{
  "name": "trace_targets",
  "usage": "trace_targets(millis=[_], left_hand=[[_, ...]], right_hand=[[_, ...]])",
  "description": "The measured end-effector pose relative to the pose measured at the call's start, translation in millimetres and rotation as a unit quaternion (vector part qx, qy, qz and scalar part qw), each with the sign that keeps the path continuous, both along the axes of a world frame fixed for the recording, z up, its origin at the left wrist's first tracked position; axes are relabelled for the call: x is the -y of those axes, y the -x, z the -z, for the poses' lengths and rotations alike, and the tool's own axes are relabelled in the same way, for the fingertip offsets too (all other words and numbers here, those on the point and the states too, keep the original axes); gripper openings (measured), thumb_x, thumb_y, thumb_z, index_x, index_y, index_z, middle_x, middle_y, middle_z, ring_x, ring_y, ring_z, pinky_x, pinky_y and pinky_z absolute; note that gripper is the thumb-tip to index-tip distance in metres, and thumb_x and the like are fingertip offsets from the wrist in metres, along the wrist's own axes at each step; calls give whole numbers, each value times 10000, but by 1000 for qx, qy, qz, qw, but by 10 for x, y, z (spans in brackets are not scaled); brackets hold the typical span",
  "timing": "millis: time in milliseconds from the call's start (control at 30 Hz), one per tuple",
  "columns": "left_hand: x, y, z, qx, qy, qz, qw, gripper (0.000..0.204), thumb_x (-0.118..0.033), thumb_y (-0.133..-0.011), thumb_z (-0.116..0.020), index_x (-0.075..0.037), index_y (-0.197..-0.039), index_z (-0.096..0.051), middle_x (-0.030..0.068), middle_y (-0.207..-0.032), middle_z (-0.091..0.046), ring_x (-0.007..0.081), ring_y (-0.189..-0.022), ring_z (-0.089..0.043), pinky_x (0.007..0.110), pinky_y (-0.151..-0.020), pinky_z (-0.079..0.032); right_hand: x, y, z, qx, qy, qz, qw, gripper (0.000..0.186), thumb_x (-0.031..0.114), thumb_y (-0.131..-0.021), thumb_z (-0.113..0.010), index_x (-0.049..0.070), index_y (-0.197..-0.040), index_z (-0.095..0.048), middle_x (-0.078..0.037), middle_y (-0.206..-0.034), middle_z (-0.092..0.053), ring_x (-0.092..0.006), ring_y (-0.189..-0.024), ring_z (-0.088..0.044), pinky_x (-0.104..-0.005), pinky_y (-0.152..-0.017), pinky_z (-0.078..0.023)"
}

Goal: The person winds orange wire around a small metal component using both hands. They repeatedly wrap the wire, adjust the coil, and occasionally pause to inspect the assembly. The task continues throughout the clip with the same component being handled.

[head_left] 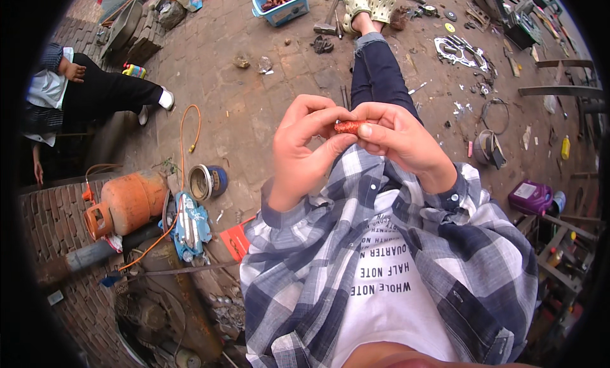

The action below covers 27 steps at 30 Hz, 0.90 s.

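Note:
My left hand (pixel 308 139) and my right hand (pixel 397 139) meet above my lap, both closed around a small, elongated, mottled red object (pixel 348 127). My right thumb presses on its right end, while my left fingertips are at its left end and top. I cannot make out what it is. Below my hands are my plaid shirt and white top; beyond them, my legs in dark jeans and pale clogs (pixel 357 1) stretch out.
A person (pixel 108 92) sits at the left. Around me are an orange gas cylinder (pixel 133 200), a tin (pixel 213 180), a blue tub (pixel 279 13) of reddish-brown items, a hammer (pixel 327 29), scattered metal parts (pixel 462 53), a purple jug (pixel 530 196) and metal racks (pixel 559 92).

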<state>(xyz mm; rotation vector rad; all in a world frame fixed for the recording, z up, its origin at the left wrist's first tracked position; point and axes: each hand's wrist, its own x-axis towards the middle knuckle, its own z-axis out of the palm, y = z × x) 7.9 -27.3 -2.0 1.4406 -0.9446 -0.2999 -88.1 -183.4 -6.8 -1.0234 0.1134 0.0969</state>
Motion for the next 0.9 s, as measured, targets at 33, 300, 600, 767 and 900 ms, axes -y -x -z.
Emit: trace_targets(millis=[33, 300, 600, 767, 900], left_hand=[[1, -5, -10, 34, -11, 0, 999, 254, 33, -742, -690, -1, -991, -650, 75, -994, -524, 132, -807, -583, 235, -661, -496], [110, -73, 356, -219, 17, 30, 975, 214, -43, -831, -647, 21, -1031, -605, 41, -991, -554, 119, -817, -574, 246, -673, -473], [58, -143, 406, -248, 40, 60, 966, 425, 22, -763, -696, 12, -1164, -557, 56, -1082, -482, 102, -849, -557, 226, -752, -470], [-271, -406, 771, -281, 56, -98, 953, 427, -101, -826, -660, 12, -1214, -522, 49, -1058, -556, 84, -808, -547, 222, -686, -451], [-653, -591, 1981, -367, -75, -324, 868, 277, -133, -836, -656, -5, -1077, -610, 26, -900, -622, 83, -727, -555, 220, -622, -446]], right_hand=[[12, -2, 10, -7, 9, -7, 1000, 323, 244, -881, -612, -17, -1067, -576, 17, -793, -537, -22, -618, -419, -155, -526, -327], [-16, -73, 205, -45, -80, 40, 995, 255, 244, -951, -512, 7, -1020, -578, 12, -808, -561, -33, -690, -482, -177, -613, -414], [12, -111, 309, -39, -101, 20, 994, 328, 231, -947, -528, -14, -1165, -542, -9, -917, -568, -50, -767, -504, -191, -677, -457], [124, -74, 391, -38, -113, 61, 991, 336, 207, -938, -538, 5, -1206, -520, -48, -1006, -576, -92, -885, -545, -216, -718, -462], [273, -98, 524, -77, -102, 88, 988, 354, 176, -932, -536, -15, -1227, -497, -120, -1153, -578, -158, -1002, -580, -265, -814, -500]])
